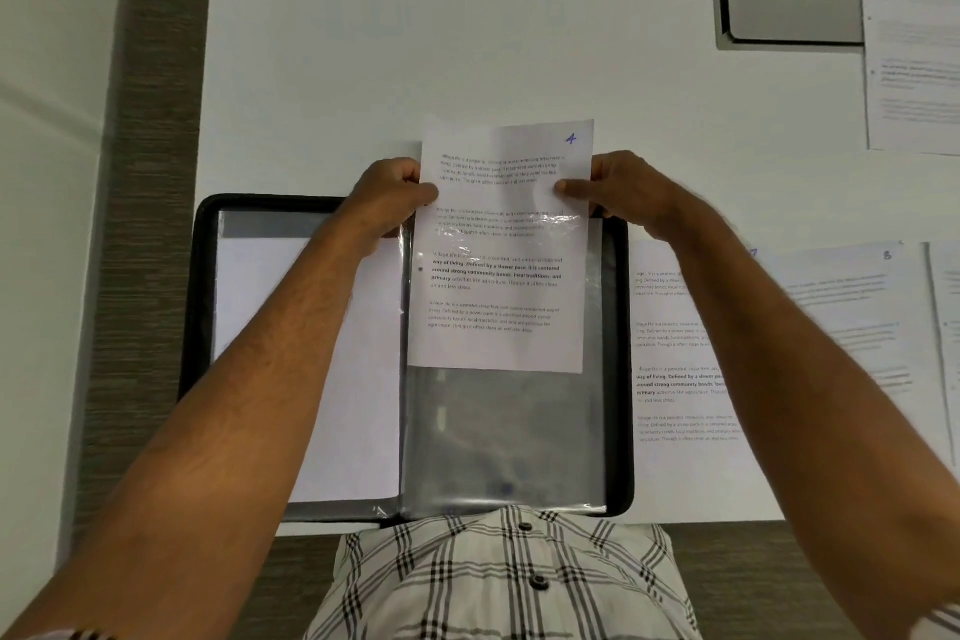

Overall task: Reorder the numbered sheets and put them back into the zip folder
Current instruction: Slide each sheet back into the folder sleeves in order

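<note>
The black zip folder [202, 307] lies open on the white desk in front of me. A printed sheet numbered 4 [498, 286] stands partway inside the clear sleeve [504, 437] on the folder's right side, its top third sticking out above the sleeve's mouth. My left hand [389, 203] pinches the sheet's upper left edge. My right hand [618, 195] pinches the upper right edge, thumb on the front of the page. A white sheet [270, 353] fills the sleeve on the left side.
More printed sheets lie on the desk to the right of the folder: one partly under my right forearm [670, 343], one numbered 8 [857, 327], another at the far right top [914, 52]. A grey cable hatch [789, 5] sits in the desk at the back right.
</note>
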`<state>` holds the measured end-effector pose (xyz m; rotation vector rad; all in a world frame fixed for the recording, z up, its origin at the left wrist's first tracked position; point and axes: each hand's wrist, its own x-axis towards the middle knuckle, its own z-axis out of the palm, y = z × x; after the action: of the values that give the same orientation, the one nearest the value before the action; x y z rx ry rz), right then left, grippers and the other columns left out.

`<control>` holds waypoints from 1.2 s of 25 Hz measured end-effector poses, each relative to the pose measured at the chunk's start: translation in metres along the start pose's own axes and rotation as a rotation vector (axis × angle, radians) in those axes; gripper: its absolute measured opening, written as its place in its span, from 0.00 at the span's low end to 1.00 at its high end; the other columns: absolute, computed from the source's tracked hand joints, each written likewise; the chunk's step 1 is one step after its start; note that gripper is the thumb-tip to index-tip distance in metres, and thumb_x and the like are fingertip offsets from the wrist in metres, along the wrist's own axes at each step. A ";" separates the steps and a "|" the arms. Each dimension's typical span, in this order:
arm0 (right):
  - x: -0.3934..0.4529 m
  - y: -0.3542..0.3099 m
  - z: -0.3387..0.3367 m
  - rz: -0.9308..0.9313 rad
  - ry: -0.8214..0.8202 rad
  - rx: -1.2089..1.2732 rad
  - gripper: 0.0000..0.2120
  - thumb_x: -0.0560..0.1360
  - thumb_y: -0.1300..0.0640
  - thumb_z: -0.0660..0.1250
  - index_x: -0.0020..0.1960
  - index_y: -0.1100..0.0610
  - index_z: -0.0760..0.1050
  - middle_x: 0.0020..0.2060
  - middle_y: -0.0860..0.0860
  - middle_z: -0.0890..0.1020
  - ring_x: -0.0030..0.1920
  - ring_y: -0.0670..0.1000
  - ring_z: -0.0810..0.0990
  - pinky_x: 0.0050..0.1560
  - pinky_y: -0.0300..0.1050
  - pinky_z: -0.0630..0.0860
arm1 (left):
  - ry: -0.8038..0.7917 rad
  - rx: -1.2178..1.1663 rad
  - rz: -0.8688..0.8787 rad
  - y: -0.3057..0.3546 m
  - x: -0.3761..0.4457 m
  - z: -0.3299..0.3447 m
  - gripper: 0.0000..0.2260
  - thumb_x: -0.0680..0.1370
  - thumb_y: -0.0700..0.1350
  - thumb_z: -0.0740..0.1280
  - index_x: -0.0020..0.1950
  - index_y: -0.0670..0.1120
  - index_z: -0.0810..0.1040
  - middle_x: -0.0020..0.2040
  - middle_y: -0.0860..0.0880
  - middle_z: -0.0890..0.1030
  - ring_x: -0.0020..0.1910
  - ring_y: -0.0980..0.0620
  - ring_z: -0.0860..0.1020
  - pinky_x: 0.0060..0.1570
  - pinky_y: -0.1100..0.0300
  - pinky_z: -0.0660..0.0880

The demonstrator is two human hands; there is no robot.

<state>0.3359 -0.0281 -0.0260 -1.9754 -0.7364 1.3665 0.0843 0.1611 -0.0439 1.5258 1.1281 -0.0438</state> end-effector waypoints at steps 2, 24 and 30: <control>-0.001 -0.002 -0.001 0.043 -0.063 -0.135 0.10 0.79 0.52 0.75 0.59 0.52 0.85 0.52 0.45 0.87 0.40 0.40 0.84 0.39 0.31 0.76 | 0.056 -0.056 0.025 0.001 -0.002 0.004 0.06 0.79 0.46 0.72 0.47 0.45 0.81 0.36 0.53 0.80 0.32 0.58 0.77 0.34 0.64 0.75; -0.009 -0.006 0.009 -0.161 -0.059 -0.143 0.11 0.81 0.59 0.71 0.62 0.49 0.82 0.51 0.51 0.85 0.54 0.53 0.84 0.57 0.48 0.81 | -0.004 0.137 0.148 -0.009 -0.005 0.000 0.07 0.77 0.38 0.70 0.54 0.47 0.82 0.34 0.53 0.71 0.32 0.57 0.69 0.35 0.63 0.68; -0.013 -0.006 0.012 -0.140 -0.070 -0.194 0.08 0.82 0.58 0.70 0.58 0.51 0.85 0.46 0.50 0.86 0.52 0.53 0.84 0.62 0.54 0.79 | -0.055 0.179 0.234 -0.012 -0.015 -0.002 0.10 0.80 0.40 0.68 0.58 0.51 0.85 0.39 0.54 0.76 0.39 0.59 0.74 0.43 0.68 0.71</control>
<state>0.3200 -0.0313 -0.0170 -1.9882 -1.0547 1.3284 0.0678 0.1516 -0.0438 1.7968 0.9150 -0.0277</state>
